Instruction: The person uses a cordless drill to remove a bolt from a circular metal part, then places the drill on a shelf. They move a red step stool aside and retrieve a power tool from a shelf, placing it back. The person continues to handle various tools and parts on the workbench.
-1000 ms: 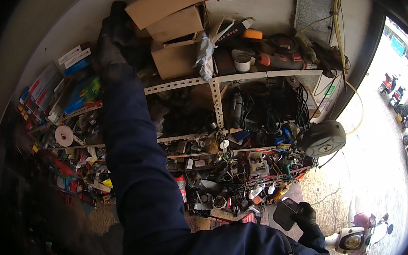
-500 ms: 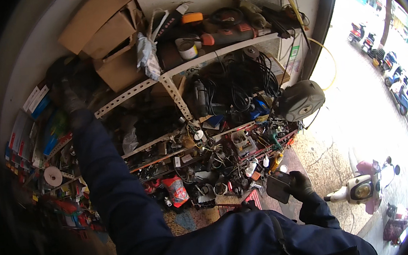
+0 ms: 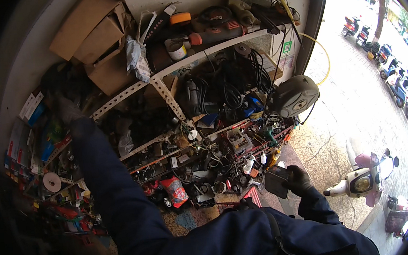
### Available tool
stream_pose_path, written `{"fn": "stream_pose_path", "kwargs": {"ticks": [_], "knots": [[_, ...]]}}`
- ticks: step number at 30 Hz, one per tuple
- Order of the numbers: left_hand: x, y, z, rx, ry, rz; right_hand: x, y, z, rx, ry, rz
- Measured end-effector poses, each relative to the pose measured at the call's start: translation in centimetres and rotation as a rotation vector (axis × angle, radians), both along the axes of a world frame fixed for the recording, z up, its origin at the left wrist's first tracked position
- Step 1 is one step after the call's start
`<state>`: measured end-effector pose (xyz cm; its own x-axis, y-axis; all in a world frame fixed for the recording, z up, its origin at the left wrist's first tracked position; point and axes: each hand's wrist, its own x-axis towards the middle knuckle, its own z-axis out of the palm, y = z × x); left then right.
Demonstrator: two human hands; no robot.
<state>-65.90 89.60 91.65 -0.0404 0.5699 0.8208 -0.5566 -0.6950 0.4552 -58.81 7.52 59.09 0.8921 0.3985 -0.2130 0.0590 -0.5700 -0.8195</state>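
My left arm stretches up to the far left, where my left hand (image 3: 68,108), in a dark glove, is at the end of the upper shelf beside a dark bulky object (image 3: 66,81). Shadow hides its fingers, so its grip does not show. Lower right, my right hand (image 3: 299,181), also gloved, is closed on the edge of a flat dark rectangular thing with rounded corners (image 3: 277,183). That thing is held tilted above the floor, close to my body.
A perforated metal rack (image 3: 168,97) carries cardboard boxes (image 3: 107,73), a red-and-grey power tool (image 3: 217,33), a white can (image 3: 176,50) and coiled black cables (image 3: 232,93). A grey reel (image 3: 296,95) hangs at its right end. A scooter (image 3: 361,181) stands outside at right.
My left hand has drawn back slightly toward me from the dark object on the shelf. The view has shifted a little. My right hand still holds the flat dark thing.
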Motion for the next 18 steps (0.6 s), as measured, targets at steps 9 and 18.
{"fn": "stream_pose_path", "kwargs": {"ticks": [9,18], "knots": [[12.2,-14.0,-10.2,-0.172,0.328,-0.876,2.4,1.6,3.6,-0.049,-0.049,0.064],[24.6,-22.3,-9.9,-2.033,-0.977,-3.781,8.3,2.3,10.8,0.098,-0.255,0.069]]}}
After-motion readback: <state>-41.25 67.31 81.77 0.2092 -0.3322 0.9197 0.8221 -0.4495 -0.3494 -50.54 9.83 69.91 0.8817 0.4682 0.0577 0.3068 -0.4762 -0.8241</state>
